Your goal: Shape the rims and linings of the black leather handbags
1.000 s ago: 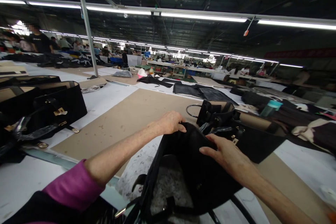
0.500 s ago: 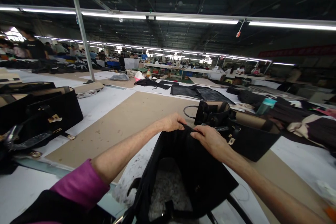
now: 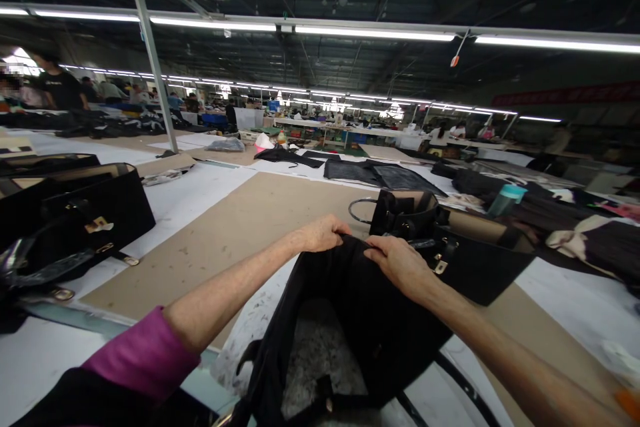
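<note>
A black handbag (image 3: 395, 340) stands in front of me, tilted, with its wide opening toward me; through it I see a greyish, smudged surface. My left hand (image 3: 325, 233) pinches the bag's far upper edge between thumb and fingers. Just to its right, my right hand (image 3: 400, 261) grips the same edge, leaving a short stretch of black rim between them. A dark strap (image 3: 327, 395) with small metal fittings crosses the near side. Handle parts show at the bag's left and lower right.
Right of my hands stands another black bag (image 3: 480, 267) with tan lining and a gold clasp. More black bags (image 3: 100, 203) sit at the left. Brown board (image 3: 215, 247) and white sheets cover the table. A teal-lidded bottle (image 3: 507, 200) and dark fabric lie at the right; people work farther off.
Both hands keep their hold on the bag's rim, and the bag has tipped or shifted slightly. My view has moved a little; nothing was let go.
</note>
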`<state>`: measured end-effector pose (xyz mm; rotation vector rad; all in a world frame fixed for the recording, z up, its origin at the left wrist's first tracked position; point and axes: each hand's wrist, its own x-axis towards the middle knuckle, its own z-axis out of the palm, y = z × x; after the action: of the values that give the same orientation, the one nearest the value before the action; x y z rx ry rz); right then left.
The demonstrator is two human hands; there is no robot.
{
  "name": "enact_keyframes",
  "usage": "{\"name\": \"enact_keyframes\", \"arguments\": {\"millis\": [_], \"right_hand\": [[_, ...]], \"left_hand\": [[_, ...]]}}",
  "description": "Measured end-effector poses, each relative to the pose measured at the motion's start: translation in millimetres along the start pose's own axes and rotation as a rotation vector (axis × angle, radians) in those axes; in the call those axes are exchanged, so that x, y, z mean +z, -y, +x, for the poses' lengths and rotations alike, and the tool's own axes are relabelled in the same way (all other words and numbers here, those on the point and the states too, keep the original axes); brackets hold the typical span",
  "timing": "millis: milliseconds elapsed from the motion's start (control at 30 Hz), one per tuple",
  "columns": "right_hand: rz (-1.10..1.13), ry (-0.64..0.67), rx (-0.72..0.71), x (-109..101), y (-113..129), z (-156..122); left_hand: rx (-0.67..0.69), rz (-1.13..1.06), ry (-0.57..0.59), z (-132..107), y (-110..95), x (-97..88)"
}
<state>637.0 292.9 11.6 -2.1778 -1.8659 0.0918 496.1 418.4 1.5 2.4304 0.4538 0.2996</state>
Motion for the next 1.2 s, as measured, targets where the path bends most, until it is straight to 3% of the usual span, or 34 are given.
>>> {"name": "enact_keyframes", "arguments": {"millis": [133,267,400,600,833,967,1200], "right_hand": [[0.001,-0.01,-0.002,2,3,-3],[-0.055,-0.016,0.002,6,2,-4],[-0.136,0.028,0.014,11,-3,-2],[-0.012,0.121,-0.044,3,-10,-4],[0.147,0.199,-0.237,0,-27,1],[0.001,0.143,-0.293,3,-33,5],[-0.264,-0.124,-0.381,9,-24,8]], "left_hand": [[-0.033,0.186,-0.07,1,-11,1.9],[-0.194,0.328,-0.061,8,-21,2.6],[-0.228,0.419,-0.062,13,-20,4.6],[-0.189,0.256,0.031,6,-13,0.7],[-0.203,0.021,0.11,-9,-5,-8.0],[-0.216,-0.026,0.105,-12,-4,-8.2],[-0.269,-0.033,0.054,-11,-15,-6.3]]}}
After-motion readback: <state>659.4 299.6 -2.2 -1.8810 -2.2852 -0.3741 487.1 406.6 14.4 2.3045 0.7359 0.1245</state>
